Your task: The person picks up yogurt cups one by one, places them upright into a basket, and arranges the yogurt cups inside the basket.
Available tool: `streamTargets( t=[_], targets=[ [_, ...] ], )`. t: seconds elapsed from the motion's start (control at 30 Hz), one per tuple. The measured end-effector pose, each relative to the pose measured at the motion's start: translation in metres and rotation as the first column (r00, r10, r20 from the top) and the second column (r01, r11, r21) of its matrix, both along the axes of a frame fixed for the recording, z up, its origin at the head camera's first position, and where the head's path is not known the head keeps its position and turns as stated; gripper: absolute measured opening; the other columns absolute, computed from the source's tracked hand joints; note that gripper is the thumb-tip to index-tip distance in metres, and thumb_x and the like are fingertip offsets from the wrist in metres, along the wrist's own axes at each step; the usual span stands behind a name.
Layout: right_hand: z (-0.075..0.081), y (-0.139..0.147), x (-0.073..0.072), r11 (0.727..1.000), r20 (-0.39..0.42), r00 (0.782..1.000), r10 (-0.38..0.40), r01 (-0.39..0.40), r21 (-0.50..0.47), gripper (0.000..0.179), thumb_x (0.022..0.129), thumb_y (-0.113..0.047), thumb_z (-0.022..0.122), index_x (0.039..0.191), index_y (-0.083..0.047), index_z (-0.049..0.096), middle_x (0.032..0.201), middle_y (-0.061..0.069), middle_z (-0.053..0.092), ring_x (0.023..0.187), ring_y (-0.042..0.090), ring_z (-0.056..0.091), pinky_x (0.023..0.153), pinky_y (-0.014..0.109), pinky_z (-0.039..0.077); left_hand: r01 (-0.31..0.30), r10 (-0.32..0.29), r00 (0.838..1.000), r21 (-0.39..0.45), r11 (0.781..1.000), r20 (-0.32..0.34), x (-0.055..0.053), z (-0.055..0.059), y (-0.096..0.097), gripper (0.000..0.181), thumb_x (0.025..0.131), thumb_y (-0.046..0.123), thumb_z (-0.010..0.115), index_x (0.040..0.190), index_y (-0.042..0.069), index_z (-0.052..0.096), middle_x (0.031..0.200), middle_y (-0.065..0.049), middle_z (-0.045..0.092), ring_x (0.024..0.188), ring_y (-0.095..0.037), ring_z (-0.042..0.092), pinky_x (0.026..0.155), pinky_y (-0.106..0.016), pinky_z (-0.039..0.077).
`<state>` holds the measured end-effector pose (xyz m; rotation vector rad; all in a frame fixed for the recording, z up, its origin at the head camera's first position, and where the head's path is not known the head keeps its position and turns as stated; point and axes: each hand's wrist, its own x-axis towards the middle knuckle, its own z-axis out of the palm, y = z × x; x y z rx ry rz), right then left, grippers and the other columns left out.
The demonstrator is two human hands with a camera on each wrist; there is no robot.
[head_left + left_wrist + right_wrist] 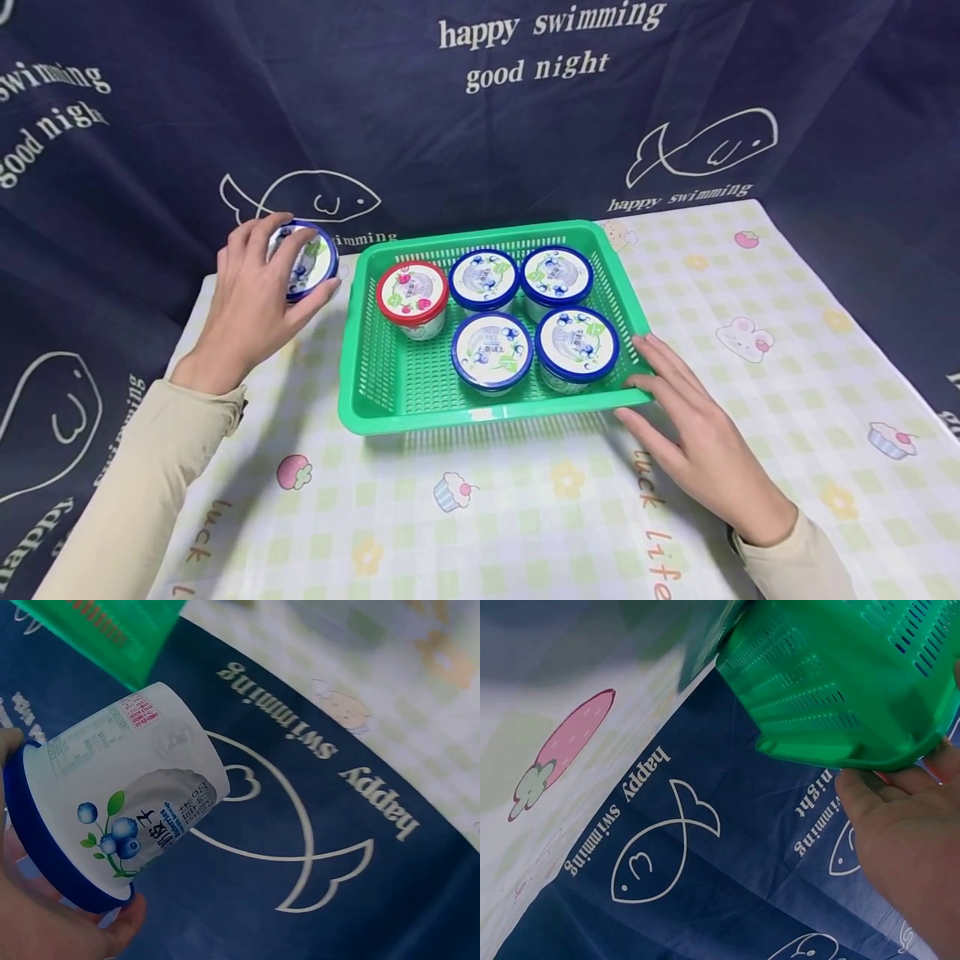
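Observation:
My left hand (251,292) holds a white yogurt cup with a blue lid (315,262) by its lid end, left of the green basket (348,367). Blueberries are printed on the side of this cup (142,787) in the left wrist view. At the basket's front right corner, my right hand (697,442) grips the rim, fingertips over it and thumb below. Inside stand a red-lidded cup (412,292) at the back left and several blue-lidded cups, among them one at the front right (577,346) and one at the front middle (492,354).
The basket stands on a table with a checked, printed cloth (525,517). A dark blue curtain (487,142) with white fish and lettering hangs behind and beside the table. Within the basket, the front left part of its floor shows beside the cups.

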<state>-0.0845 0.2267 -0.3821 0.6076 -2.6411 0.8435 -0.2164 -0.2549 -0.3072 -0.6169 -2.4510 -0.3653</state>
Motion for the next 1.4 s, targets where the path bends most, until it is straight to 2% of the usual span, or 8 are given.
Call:
streamTargets(
  t=[0.17,0.53,0.83,1.07,1.4],
  targets=[
    [0.001,0.000,0.000,1.000,-0.002,1.000,0.003,-0.003,0.001,0.033,0.085,-0.020,0.079,0.115,-0.013,0.066,0.159,0.004,0.035,0.149,0.027,0.027,0.120,0.020,0.017,0.038,-0.038,0.999,0.001,0.999,-0.024,0.006,0.006,0.011,0.058,0.084,0.041,0.073,0.131,0.009,0.060,0.141,-0.021,0.047,0.127,-0.047,0.038,0.090,-0.064,0.034],
    [0.002,0.000,-0.001,1.000,0.000,1.000,0.006,-0.006,0.008,0.033,0.086,-0.021,0.078,0.116,-0.013,0.066,0.159,0.004,0.035,0.150,0.024,0.025,0.120,0.021,0.017,0.056,-0.056,0.998,-0.011,0.998,-0.031,0.015,0.012,0.020,0.062,0.083,0.043,0.074,0.132,0.010,0.059,0.141,-0.021,0.047,0.130,-0.045,0.035,0.091,-0.063,0.034],
    [0.004,0.000,-0.002,1.000,-0.007,1.000,0.016,-0.016,0.004,0.033,0.085,-0.019,0.079,0.115,-0.012,0.066,0.159,0.004,0.035,0.149,0.026,0.026,0.120,0.021,0.017,0.112,-0.113,0.991,-0.018,0.994,-0.072,0.024,0.016,0.037,0.061,0.082,0.044,0.072,0.129,0.007,0.060,0.141,-0.021,0.048,0.131,-0.045,0.036,0.086,-0.063,0.034],
    [0.003,0.001,-0.002,1.000,-0.008,1.000,0.020,-0.020,0.004,0.033,0.085,-0.019,0.079,0.115,-0.012,0.067,0.159,0.004,0.036,0.149,0.026,0.026,0.120,0.020,0.017,0.175,-0.175,0.982,0.001,0.984,-0.078,0.034,0.016,0.054,0.060,0.083,0.047,0.070,0.129,0.008,0.061,0.142,-0.021,0.048,0.129,-0.044,0.038,0.095,-0.064,0.033],
    [0.004,0.000,-0.001,1.000,-0.003,1.000,0.008,-0.008,0.004,0.031,0.086,-0.019,0.079,0.114,-0.011,0.067,0.159,0.004,0.036,0.149,0.025,0.026,0.120,0.021,0.016,0.245,-0.245,0.969,-0.007,0.969,-0.042,0.043,0.012,0.072,0.058,0.091,0.053,0.060,0.130,0.010,0.061,0.143,-0.019,0.048,0.131,-0.042,0.038,0.094,-0.061,0.036]
  ],
)
